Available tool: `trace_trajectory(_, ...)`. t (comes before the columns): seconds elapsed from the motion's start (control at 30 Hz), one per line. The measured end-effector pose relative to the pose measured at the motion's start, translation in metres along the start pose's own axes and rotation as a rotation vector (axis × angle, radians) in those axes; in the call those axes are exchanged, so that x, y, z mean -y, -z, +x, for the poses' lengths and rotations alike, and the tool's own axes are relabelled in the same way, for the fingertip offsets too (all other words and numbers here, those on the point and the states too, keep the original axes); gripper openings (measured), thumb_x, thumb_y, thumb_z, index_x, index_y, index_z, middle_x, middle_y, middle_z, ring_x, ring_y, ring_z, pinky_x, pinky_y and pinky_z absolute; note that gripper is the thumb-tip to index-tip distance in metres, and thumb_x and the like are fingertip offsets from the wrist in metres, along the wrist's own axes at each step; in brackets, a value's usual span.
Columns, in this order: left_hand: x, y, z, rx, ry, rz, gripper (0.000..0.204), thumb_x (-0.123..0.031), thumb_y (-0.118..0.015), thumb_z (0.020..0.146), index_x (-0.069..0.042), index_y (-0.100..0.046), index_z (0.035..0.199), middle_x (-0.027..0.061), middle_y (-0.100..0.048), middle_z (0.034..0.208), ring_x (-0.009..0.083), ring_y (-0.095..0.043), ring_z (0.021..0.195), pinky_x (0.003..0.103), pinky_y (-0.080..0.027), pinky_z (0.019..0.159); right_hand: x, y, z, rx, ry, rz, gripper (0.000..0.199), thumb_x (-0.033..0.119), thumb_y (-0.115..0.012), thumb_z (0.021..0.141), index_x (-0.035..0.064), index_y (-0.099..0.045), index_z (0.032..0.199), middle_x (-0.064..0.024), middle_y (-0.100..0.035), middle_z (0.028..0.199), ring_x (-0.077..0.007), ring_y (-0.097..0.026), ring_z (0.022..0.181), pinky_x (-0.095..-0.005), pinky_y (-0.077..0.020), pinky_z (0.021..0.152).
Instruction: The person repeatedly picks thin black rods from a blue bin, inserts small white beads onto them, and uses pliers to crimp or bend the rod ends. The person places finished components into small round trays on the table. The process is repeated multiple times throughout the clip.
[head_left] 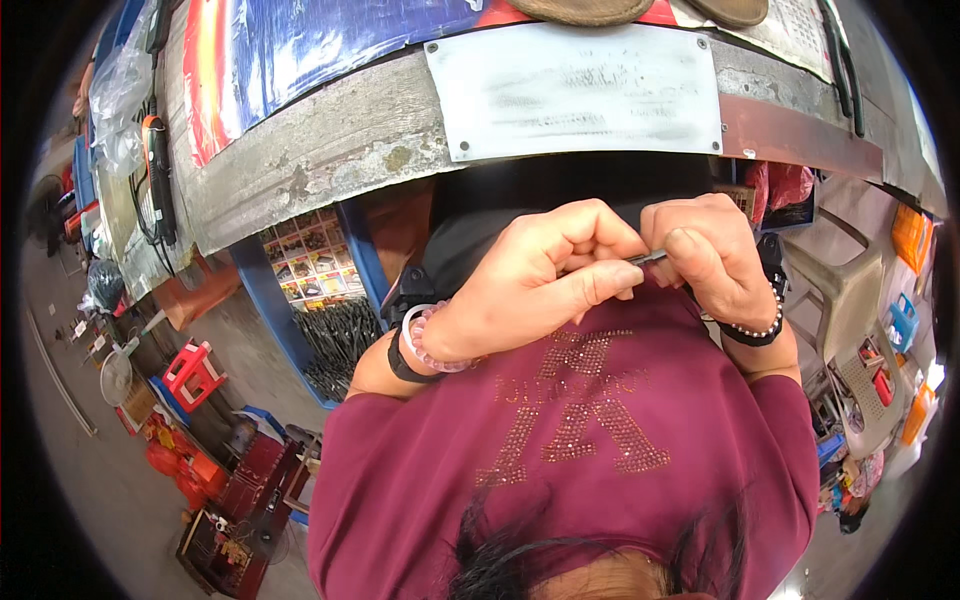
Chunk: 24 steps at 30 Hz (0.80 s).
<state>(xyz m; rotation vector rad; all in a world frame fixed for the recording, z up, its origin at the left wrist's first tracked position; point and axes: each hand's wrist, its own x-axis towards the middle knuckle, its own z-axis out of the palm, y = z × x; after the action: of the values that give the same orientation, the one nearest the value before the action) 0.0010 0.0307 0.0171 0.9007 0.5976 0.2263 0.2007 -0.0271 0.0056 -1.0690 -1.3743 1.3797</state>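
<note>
Close in front of my chest, both hands come together around a small, thin grey piece (651, 257). My left hand (548, 280) pinches one end of it between thumb and fingertips. The thumb and curled fingers of my right hand (705, 247) close on the other end. Most of the piece is covered by the fingers, so its kind cannot be made out. Both hands are in the air, nearer to me than the white plate (575, 92) screwed to the workbench edge.
The worn workbench edge (320, 150) runs across the top. Below it at left, a blue tray (262, 300) holds a bundle of black cables (335, 340). A black handled tool (158, 180) hangs at the bench's left end. A beige plastic chair (835, 265) stands at right, a red stool (193, 376) at left.
</note>
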Motion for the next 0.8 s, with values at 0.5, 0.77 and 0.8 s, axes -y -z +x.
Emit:
trace_trajectory(0.5, 0.017, -0.005, -0.02, -0.172, -0.217, 0.351, 0.01, 0.005, -0.059, 0.087, 0.003, -0.059, 0.096, 0.0051, -0.062, 0.078, 0.0066, -0.06, 0.069, 0.021, -0.046, 0.061, -0.007, -0.035, -0.001, -0.084, 0.05, -0.16, 0.025, 0.005, -0.046, 0.092, -0.0026, -0.046, 0.068, -0.013, -0.043, 0.057, -0.0299, -0.043, 0.046, -0.037, -0.0336, 0.045)
trace_trajectory(0.77, 0.005, -0.011, -0.01, -0.179, -0.408, 0.478, 0.011, 0.006, -0.059, 0.085, 0.003, -0.059, 0.095, 0.0109, -0.061, 0.08, 0.0134, -0.057, 0.061, 0.025, -0.046, 0.056, 0.001, 0.011, -0.013, -0.089, 0.084, -0.19, 0.032, 0.02, -0.042, 0.097, 0.0001, -0.055, 0.075, -0.0113, -0.053, 0.074, -0.0263, -0.053, 0.068, -0.0337, -0.0435, 0.063)
trace_trajectory(0.8, 0.001, -0.007, -0.013, -0.149, -0.379, 0.42, 0.014, 0.009, -0.053, 0.088, 0.004, -0.056, 0.101, 0.0116, -0.062, 0.085, 0.0092, -0.054, 0.06, 0.021, -0.045, 0.055, 0.0, 0.03, -0.016, -0.323, 0.124, -0.276, 0.031, 0.019, -0.04, 0.098, -0.0001, -0.058, 0.081, -0.0091, -0.057, 0.079, -0.0212, -0.054, 0.072, -0.0309, -0.0447, 0.069)
